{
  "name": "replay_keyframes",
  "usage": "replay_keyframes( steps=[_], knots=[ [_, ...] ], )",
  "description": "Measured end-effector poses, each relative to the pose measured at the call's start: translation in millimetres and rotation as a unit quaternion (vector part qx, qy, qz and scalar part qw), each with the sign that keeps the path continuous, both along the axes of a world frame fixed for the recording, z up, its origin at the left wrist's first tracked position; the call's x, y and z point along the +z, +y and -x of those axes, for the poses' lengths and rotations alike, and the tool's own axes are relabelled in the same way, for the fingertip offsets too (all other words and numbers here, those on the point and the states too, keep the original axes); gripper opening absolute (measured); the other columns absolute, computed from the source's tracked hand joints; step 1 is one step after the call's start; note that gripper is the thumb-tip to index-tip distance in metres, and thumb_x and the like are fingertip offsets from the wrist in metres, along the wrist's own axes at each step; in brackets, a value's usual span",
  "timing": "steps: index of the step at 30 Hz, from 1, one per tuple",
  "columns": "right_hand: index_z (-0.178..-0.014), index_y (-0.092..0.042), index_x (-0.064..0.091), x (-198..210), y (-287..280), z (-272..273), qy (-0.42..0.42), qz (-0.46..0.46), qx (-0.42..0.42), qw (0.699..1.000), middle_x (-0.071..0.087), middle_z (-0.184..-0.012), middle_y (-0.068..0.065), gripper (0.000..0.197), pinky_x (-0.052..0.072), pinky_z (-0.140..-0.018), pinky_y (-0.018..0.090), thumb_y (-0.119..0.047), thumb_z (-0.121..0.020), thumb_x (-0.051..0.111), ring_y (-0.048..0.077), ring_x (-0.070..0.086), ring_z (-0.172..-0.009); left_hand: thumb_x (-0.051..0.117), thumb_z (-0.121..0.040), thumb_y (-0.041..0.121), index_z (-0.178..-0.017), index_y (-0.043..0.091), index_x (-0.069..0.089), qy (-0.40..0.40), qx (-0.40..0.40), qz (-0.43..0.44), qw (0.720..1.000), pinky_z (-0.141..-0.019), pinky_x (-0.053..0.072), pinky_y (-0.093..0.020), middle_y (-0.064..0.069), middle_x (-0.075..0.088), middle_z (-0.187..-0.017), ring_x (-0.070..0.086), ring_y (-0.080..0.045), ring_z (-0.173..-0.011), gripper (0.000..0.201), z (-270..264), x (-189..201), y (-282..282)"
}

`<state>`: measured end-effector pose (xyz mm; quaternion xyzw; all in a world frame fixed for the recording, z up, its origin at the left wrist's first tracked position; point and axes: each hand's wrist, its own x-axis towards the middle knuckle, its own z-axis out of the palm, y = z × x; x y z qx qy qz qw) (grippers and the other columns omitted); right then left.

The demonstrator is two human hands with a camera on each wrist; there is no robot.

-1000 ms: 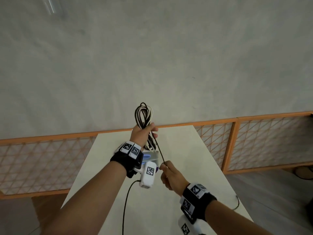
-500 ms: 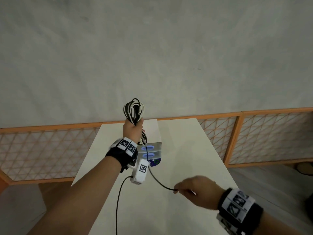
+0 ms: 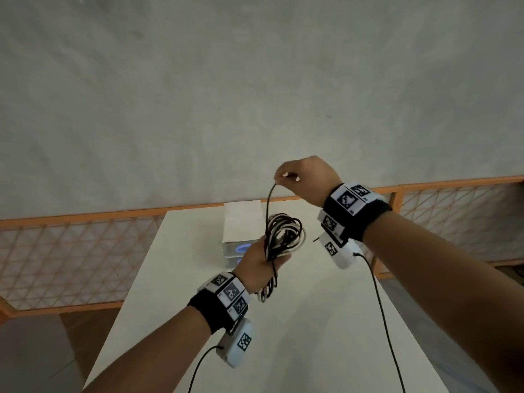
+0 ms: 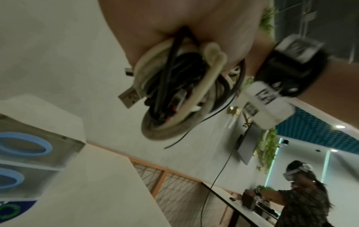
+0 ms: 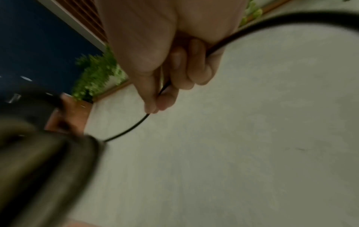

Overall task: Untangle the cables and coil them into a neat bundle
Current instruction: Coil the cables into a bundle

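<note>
While the left hand (image 3: 262,265) closes its fingers round the waist of a bundle of black and off-white coiled cables (image 3: 283,236), the right hand (image 3: 304,177) pinches a thin black cable strand (image 3: 268,211) between thumb and fingertip, holding it up above the coil. That strand runs down from the pinch into the bundle, which hangs in the air above the far end of the pale rectangular table (image 3: 326,321), touching nothing but the left hand. In the left wrist view a silver USB plug (image 4: 129,96) sticks out of the coil's side.

To finish this wrap well, I judge the right hand should carry the strand round the coil's waist under light, even tension, while the left keeps the loops stacked so none slips out.

Beyond the hands a white box with blue ring shapes on its clear front (image 3: 241,222) sits at the table's far edge. No brand or writing is readable; the wrist bands carry only black-and-white square markers (image 3: 347,198).
</note>
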<state>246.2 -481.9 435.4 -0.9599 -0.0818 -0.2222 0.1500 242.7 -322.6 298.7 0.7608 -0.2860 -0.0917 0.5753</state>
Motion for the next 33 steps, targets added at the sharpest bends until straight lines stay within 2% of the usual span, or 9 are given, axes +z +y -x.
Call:
replay_keyframes(
  steps=[4, 7, 9, 11, 17, 21, 25, 29, 33],
  knots=[
    [-0.084, -0.016, 0.068, -29, -13, -3, 0.014, -0.150, -0.030, 0.988, 0.065, -0.069, 0.005, 0.015, 0.042, -0.063, 0.028, -0.031, -0.084, 0.066, 0.020, 0.056, -0.064, 0.063, -0.089, 0.012, -0.078, 0.012, 0.052, 0.062, 0.017, 0.061, 0.996, -0.055, 0.045, -0.029, -0.003, 0.050, -0.047, 0.048, -0.017, -0.044, 0.015, 3, 6, 0],
    [-0.094, -0.012, 0.070, -56, 0, 8, -0.022, -0.266, 0.005, 0.964, 0.065, -0.074, 0.006, 0.013, 0.048, -0.071, 0.034, -0.015, -0.089, 0.059, 0.021, 0.062, -0.072, 0.067, -0.084, 0.027, -0.066, 0.010, 0.055, 0.142, 0.074, 0.137, 0.978, -0.061, 0.045, -0.040, -0.004, 0.053, -0.050, 0.049, -0.024, -0.050, 0.027, -4, 19, -1],
    [-0.106, -0.009, 0.068, -77, 17, 19, 0.001, -0.317, 0.054, 0.947, 0.059, -0.079, -0.008, 0.024, 0.045, -0.073, 0.024, -0.006, -0.089, 0.052, 0.000, 0.057, -0.072, 0.064, -0.088, 0.022, -0.065, 0.011, 0.056, 0.177, 0.109, 0.195, 0.958, -0.061, 0.044, -0.039, -0.002, 0.052, -0.051, 0.050, -0.023, -0.049, 0.027, -10, 27, -3],
    [-0.118, -0.012, 0.064, -96, 31, 29, 0.028, -0.338, 0.073, 0.938, 0.050, -0.078, -0.010, 0.032, 0.037, -0.069, 0.010, -0.004, -0.090, 0.049, -0.007, 0.051, -0.066, 0.061, -0.090, 0.020, -0.065, 0.011, 0.055, 0.187, 0.130, 0.221, 0.948, -0.057, 0.043, -0.032, 0.001, 0.051, -0.048, 0.050, -0.018, -0.045, 0.027, -15, 33, -5],
    [-0.133, -0.022, 0.052, -121, 46, 48, 0.103, -0.427, 0.075, 0.895, 0.047, -0.081, -0.010, 0.046, 0.036, -0.061, 0.008, 0.001, -0.096, 0.040, -0.011, 0.049, -0.061, 0.067, -0.086, 0.027, -0.070, 0.009, 0.060, 0.202, 0.193, 0.214, 0.936, -0.064, 0.049, -0.033, -0.006, 0.059, -0.058, 0.056, -0.022, -0.054, 0.024, -32, 32, 1],
    [-0.121, -0.021, 0.059, -151, 46, 61, 0.094, -0.484, 0.050, 0.868, 0.053, -0.071, -0.002, 0.043, 0.032, -0.050, 0.009, 0.004, -0.096, 0.035, 0.000, 0.042, -0.046, 0.064, -0.087, 0.024, -0.087, 0.002, 0.067, 0.216, 0.221, 0.233, 0.922, -0.059, 0.048, -0.029, -0.004, 0.061, -0.064, 0.055, -0.019, -0.055, 0.023, -47, 33, 5],
    [-0.115, -0.040, 0.058, -196, 40, 72, 0.106, -0.401, 0.007, 0.910, 0.053, -0.059, -0.004, 0.035, 0.037, -0.059, 0.020, -0.016, -0.100, 0.038, 0.003, 0.042, -0.048, 0.062, -0.089, 0.020, -0.083, 0.006, 0.061, 0.198, 0.252, 0.251, 0.913, -0.050, 0.046, -0.023, -0.002, 0.060, -0.067, 0.054, -0.012, -0.048, 0.016, -55, 35, 9],
    [-0.117, -0.049, 0.054, -226, 34, 91, 0.230, -0.288, 0.020, 0.929, 0.049, -0.064, -0.005, 0.036, 0.045, -0.073, 0.034, -0.026, -0.098, 0.033, 0.009, 0.047, -0.062, 0.062, -0.089, 0.018, -0.076, 0.010, 0.057, 0.171, 0.294, 0.274, 0.900, -0.061, 0.046, -0.027, 0.000, 0.060, -0.069, 0.053, -0.014, -0.060, 0.016, -68, 38, 16],
    [-0.131, -0.039, 0.048, -197, 27, 94, 0.332, -0.022, 0.086, 0.939, 0.067, -0.103, 0.006, 0.040, 0.044, -0.085, 0.031, -0.024, -0.099, 0.030, 0.026, 0.059, -0.093, 0.061, -0.089, 0.013, -0.082, 0.011, 0.058, 0.115, 0.312, 0.234, 0.914, -0.071, 0.046, -0.033, -0.004, 0.061, -0.072, 0.055, -0.016, -0.064, 0.008, -81, 30, 25]
  ],
)
